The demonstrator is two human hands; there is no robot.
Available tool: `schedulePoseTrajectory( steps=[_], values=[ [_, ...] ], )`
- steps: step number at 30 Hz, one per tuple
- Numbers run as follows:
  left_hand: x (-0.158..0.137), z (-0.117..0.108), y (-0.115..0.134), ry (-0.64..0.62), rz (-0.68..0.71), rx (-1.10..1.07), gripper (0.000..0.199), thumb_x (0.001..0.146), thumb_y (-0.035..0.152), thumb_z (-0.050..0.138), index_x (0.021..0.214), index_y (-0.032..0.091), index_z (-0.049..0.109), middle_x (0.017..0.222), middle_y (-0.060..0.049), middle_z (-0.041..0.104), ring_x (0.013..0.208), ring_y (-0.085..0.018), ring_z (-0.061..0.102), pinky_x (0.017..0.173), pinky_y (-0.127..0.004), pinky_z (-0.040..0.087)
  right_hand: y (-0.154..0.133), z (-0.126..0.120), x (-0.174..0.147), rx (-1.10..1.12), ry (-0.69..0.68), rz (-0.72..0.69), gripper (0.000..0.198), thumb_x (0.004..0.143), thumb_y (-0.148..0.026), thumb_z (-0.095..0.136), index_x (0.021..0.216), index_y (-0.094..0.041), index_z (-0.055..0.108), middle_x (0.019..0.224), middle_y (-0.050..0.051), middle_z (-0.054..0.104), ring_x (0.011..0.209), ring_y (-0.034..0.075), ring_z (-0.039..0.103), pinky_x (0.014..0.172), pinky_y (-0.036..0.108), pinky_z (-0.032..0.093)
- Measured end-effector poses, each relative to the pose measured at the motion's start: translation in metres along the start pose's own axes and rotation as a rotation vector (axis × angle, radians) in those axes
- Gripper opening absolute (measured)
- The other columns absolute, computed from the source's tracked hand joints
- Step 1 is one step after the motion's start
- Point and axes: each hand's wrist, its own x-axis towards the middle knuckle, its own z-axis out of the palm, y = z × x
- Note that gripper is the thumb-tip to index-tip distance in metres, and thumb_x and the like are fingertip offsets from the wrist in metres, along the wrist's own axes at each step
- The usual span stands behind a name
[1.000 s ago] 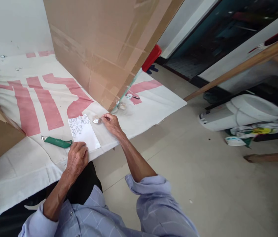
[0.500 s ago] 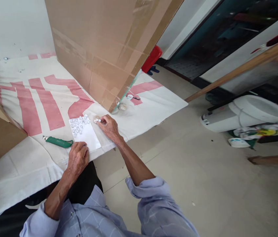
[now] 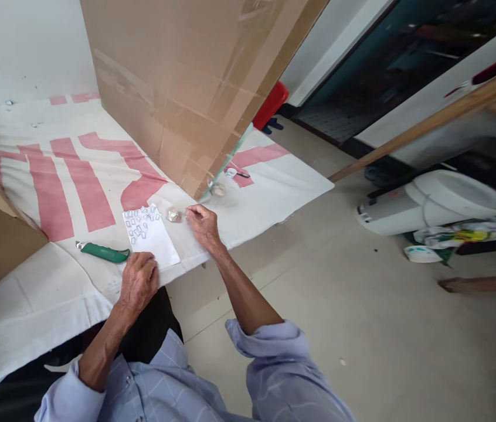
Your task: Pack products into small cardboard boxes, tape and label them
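Observation:
My left hand rests at the near left edge of a white sheet of paper, its fingers curled; whatever may be under them is hidden. Several small dark-outlined rectangular pieces lie scattered over the sheet's far part. A green utility knife lies just left of the paper, close to my left hand. To the right, my right hand is closed in a pinch just above the cloth. Something tiny and pale shows at its fingertips, too small to name. Beside those fingertips sits a small clear plastic bag with pale contents.
A large taped cardboard box stands behind the paper on the cloth-covered table. An open carton is at the left. Near the table's right end lie a small clear bundle and a dark-handled item. A white bucket is beyond.
My right hand has moved slightly right, away from the small clear bag, which now shows uncovered. My left hand, the paper and the utility knife stay where they were.

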Motion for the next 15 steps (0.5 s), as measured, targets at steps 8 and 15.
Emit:
schedulePoseTrajectory(
  steps=[8, 15],
  values=[
    [0.006, -0.006, 0.005, 0.112, -0.058, -0.094, 0.016, 0.105, 0.02, 0.06, 0.11, 0.02, 0.075, 0.108, -0.011, 0.077, 0.099, -0.024, 0.075, 0.089, -0.041, 0.065, -0.064, -0.007, -0.044, 0.448, -0.309, 0.252, 0.047, 0.08, -0.067, 0.085, 0.085, -0.02, 0.078, 0.08, 0.004, 0.076, 0.065, 0.016, 0.064, 0.066, 0.032, 0.057],
    [0.035, -0.036, 0.029, 0.133, -0.298, -0.685, 0.022, 0.1, 0.04, 0.078, 0.114, 0.024, 0.079, 0.109, -0.006, 0.078, 0.084, -0.015, 0.075, 0.07, -0.026, 0.061, -0.105, -0.007, -0.074, 0.499, -0.586, 0.288, 0.049, 0.081, -0.068, 0.088, 0.084, -0.02, 0.083, 0.071, 0.002, 0.074, 0.063, 0.015, 0.065, 0.067, 0.031, 0.057]
  ],
)
